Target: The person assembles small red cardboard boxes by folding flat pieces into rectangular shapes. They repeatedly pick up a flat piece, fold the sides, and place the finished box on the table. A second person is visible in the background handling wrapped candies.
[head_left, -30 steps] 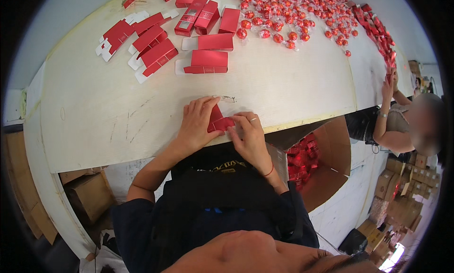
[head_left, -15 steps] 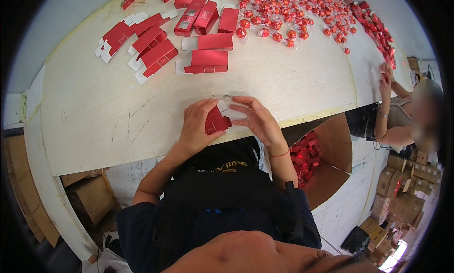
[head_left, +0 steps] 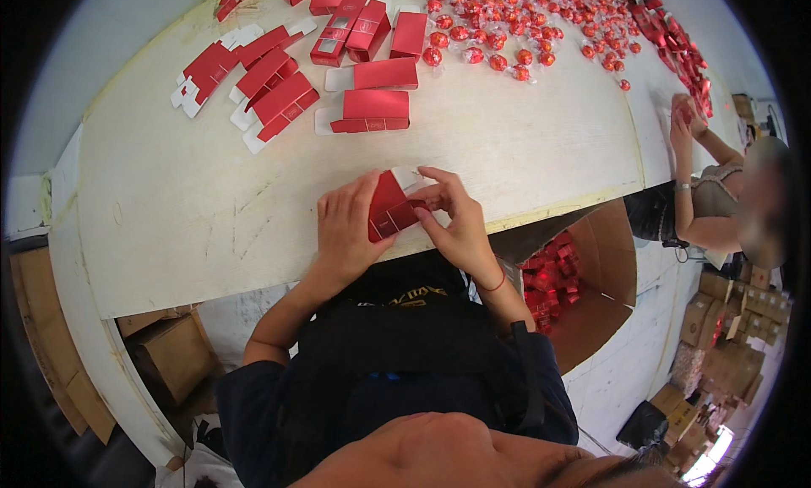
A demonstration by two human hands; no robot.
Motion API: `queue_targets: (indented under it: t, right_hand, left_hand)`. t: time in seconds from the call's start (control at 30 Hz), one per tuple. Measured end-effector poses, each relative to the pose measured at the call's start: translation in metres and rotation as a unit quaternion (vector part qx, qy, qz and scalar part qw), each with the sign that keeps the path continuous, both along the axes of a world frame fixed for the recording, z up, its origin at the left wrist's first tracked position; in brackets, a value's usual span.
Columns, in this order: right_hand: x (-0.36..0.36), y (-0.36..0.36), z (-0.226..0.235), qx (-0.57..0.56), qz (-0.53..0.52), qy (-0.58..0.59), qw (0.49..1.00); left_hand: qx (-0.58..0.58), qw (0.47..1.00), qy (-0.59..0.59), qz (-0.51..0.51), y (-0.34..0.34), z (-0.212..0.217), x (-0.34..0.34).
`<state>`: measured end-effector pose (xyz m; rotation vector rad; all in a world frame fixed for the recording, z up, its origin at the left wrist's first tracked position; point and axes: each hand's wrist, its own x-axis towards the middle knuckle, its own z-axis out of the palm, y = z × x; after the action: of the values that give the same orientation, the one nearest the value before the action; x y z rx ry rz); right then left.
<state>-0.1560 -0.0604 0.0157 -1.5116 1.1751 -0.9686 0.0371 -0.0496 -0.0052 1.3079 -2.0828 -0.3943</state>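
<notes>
A small red carton (head_left: pixel 384 211) with white inner flaps is held at the table's near edge, in front of my body. My left hand (head_left: pixel 345 222) is closed round its left side, thumb underneath. My right hand (head_left: pixel 459 226) pinches at the carton's right end, with thumb and fingers on a red flap there. A white flap (head_left: pixel 409 179) stands out at the carton's far end. Part of the carton is hidden behind my fingers, and its inside cannot be seen.
Beyond my hands lie several red cartons (head_left: pixel 376 106), some with open flaps. Red wrapped candies (head_left: pixel 498 40) spread over the far right. Below the table edge, a cardboard box (head_left: pixel 604 260) holds red cartons. At right, a co-worker's hands (head_left: pixel 683 120) hold something red.
My right hand has come in from beside the carton and now grips its right-end flap. The carton has turned, showing more of its red face. The co-worker's hands have shifted slightly.
</notes>
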Motion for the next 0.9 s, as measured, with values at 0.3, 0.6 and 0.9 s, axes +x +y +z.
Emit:
queue_targets:
  t: [0.3, 0.6, 0.9]
  right_hand:
    - [0.004, 0.006, 0.007, -0.006, -0.035, -0.009, 0.999]
    - [0.017, 0.013, 0.019, -0.046, 0.048, 0.043, 0.997]
    - [0.002, 0.015, 0.02, -0.275, -0.096, 0.112, 0.95]
  left_hand:
    - [-0.054, 0.997, -0.044, 0.017, -0.002, -0.004, -0.008]
    - [-0.08, 0.996, 0.03, 0.013, 0.001, -0.005, -0.009]
    - [-0.013, 0.987, 0.161, 0.02, -0.004, 0.001, 0.0]
